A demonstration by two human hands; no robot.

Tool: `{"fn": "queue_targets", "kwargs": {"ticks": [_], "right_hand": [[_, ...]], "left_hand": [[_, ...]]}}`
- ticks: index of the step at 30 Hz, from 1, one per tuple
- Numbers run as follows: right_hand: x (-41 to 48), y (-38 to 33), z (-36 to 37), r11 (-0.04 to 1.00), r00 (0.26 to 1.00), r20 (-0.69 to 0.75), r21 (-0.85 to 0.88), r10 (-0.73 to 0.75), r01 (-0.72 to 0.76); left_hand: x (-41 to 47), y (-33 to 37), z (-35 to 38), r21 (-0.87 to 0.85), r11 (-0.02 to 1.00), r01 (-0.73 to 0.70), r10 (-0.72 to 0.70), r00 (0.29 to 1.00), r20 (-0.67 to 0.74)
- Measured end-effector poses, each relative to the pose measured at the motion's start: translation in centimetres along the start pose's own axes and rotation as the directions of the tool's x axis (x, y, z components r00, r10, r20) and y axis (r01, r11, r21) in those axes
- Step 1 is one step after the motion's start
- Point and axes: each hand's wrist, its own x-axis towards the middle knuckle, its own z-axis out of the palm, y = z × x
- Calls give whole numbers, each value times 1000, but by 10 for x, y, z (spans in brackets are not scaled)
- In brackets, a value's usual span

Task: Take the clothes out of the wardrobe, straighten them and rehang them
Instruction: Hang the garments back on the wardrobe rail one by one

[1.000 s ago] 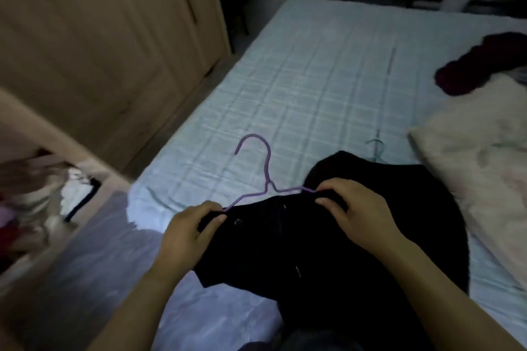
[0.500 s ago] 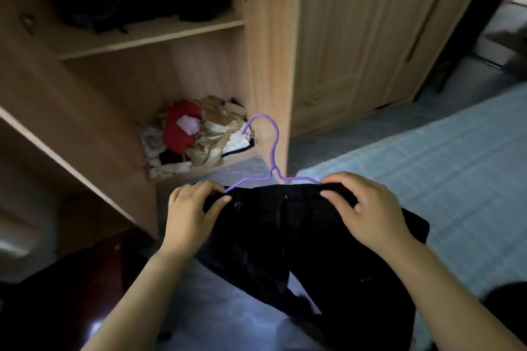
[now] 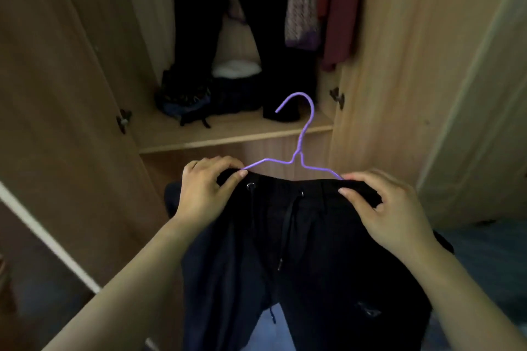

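Black drawstring trousers (image 3: 308,251) hang from a purple wire hanger (image 3: 299,148), held up in front of the open wooden wardrobe (image 3: 228,134). My left hand (image 3: 208,191) pinches the waistband and the hanger's left end. My right hand (image 3: 390,208) grips the waistband at the hanger's right end. The hook points up and left, level with the wardrobe's shelf. The hanger's lower bar is hidden inside the waistband.
Dark garments (image 3: 199,23), a patterned purple top (image 3: 302,0) and a maroon piece (image 3: 339,8) hang inside. Bags and a white bundle (image 3: 236,68) sit on the shelf. Open doors stand at left (image 3: 65,111) and right (image 3: 399,65). A blue bed edge (image 3: 490,259) lies at lower right.
I have turned from the bed to face the wardrobe's hanging section. The trousers on the hanger have risen off the bed with both hands keeping the same hold.
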Motion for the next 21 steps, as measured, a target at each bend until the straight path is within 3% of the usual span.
{"fn": "queue_targets", "kwargs": {"ticks": [11, 17, 21], "right_hand": [[356, -16, 96, 939, 927, -154, -91, -342, 331], [518, -45, 121, 892, 861, -243, -190, -447, 410], [623, -71, 138, 841, 793, -299, -296, -531, 452]], "left_hand": [[311, -129, -46, 12, 991, -132, 130, 945, -301], [475, -184, -81, 58, 971, -234, 237, 886, -397], [582, -215, -106, 29, 975, -221, 210, 865, -455]]}}
